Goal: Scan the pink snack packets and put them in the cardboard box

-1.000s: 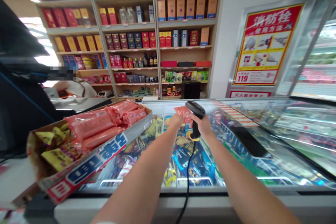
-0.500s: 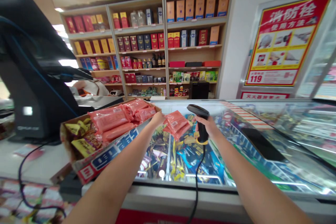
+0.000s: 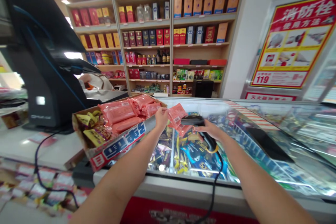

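Observation:
My left hand (image 3: 161,118) pinches the edge of a pink packet (image 3: 175,113) with a barcode label on its face. More pink wrapping hangs below it; whether that is a second packet I cannot tell. In my right hand (image 3: 212,131) is a black barcode scanner (image 3: 193,120), its fingers wrapped round the handle. The scanner's head points left and overlaps the packet in view, close to the label; contact between them cannot be made out. Beside my left forearm stands a cardboard box (image 3: 123,143) of pink packets (image 3: 119,111) and yellow-brown packets (image 3: 96,136).
Below both hands lies a glass-topped freezer (image 3: 195,182) filled with packaged goods. A dark phone (image 3: 269,144) rests on its glass at right. The scanner's cable (image 3: 219,171) runs down its front. A black checkout terminal (image 3: 49,77) stands left; stocked shelves (image 3: 147,47) line the back.
The scanner has tipped from upright to nearly level and moved left, against the packet in view. The packet's label has turned and risen slightly. The whole view has shifted a little.

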`<action>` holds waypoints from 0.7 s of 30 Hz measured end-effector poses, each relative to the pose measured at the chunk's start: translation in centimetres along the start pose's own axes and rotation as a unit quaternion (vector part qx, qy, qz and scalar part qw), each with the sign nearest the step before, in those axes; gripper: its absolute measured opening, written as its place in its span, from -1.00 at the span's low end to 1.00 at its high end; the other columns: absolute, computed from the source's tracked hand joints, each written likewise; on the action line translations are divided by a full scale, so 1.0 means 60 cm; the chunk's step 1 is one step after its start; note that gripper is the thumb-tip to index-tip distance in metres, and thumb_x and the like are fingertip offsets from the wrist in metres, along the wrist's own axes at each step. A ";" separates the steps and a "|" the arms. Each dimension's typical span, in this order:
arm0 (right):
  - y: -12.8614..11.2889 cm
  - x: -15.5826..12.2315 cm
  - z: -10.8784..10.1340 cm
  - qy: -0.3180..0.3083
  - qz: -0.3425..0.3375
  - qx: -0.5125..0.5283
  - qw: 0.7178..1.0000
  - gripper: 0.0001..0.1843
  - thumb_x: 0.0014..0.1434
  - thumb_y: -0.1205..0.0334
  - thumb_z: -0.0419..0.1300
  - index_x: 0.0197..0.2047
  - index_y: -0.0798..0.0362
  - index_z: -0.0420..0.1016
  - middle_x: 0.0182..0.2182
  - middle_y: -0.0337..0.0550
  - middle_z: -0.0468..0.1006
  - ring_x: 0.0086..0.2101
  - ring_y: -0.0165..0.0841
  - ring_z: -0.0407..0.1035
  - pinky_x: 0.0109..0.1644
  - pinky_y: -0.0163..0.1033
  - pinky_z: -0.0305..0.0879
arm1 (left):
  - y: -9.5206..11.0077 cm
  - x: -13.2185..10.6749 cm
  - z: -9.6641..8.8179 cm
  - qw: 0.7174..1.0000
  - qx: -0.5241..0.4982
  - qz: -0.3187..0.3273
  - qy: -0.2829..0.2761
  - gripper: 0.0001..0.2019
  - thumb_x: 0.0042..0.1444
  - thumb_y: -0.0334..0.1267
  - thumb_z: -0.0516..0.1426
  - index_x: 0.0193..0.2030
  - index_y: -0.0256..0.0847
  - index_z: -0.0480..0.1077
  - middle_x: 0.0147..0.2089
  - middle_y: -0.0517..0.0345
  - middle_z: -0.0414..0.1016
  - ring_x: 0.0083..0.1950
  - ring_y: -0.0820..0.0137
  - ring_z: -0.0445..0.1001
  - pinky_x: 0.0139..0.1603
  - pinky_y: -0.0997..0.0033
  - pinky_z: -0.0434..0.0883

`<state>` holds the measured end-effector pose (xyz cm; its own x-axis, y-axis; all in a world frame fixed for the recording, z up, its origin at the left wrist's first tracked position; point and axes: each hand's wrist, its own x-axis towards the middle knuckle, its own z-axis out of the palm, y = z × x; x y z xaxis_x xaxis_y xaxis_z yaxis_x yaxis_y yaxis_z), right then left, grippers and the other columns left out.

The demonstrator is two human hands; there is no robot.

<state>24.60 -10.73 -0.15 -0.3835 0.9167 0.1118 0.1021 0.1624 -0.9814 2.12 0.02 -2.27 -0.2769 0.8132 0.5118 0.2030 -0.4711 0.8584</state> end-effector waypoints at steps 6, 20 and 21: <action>-0.001 0.002 0.001 0.002 -0.008 -0.010 1.000 -0.60 -0.14 -0.03 0.38 -0.37 0.11 0.45 -0.58 -0.21 0.50 -0.72 -0.41 0.34 -0.63 -0.29 0.27 | 0.002 -0.004 0.000 1.000 0.002 0.000 -0.003 -0.95 -0.01 -0.39 0.12 -0.46 -0.21 0.33 -0.52 0.26 0.38 -0.43 0.43 0.38 -0.33 0.46 0.29; 0.008 0.006 -0.003 0.005 0.001 0.005 1.000 -0.53 -0.14 -0.05 0.39 -0.25 0.11 0.48 -0.57 -0.22 0.51 -0.71 -0.41 0.34 -0.64 -0.29 0.29 | 0.016 -0.011 -0.003 1.000 0.020 0.021 0.004 -0.93 -0.01 -0.42 0.11 -0.46 -0.19 0.34 -0.51 0.24 0.40 -0.40 0.42 0.39 -0.31 0.45 0.32; 0.009 0.006 -0.003 0.009 0.000 0.013 1.000 -0.52 -0.14 -0.05 0.39 -0.25 0.11 0.48 -0.55 -0.21 0.53 -0.71 -0.41 0.34 -0.63 -0.28 0.30 | 0.023 -0.012 -0.002 1.000 0.022 0.021 0.004 -0.93 0.00 -0.42 0.11 -0.46 -0.19 0.34 -0.50 0.23 0.41 -0.40 0.42 0.39 -0.31 0.45 0.32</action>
<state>24.69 -10.23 -0.60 -0.3661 0.9236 0.1138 0.0786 0.1526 -0.9852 2.45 -1.24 -1.45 -0.2745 0.7905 0.5475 0.2550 -0.4892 0.8341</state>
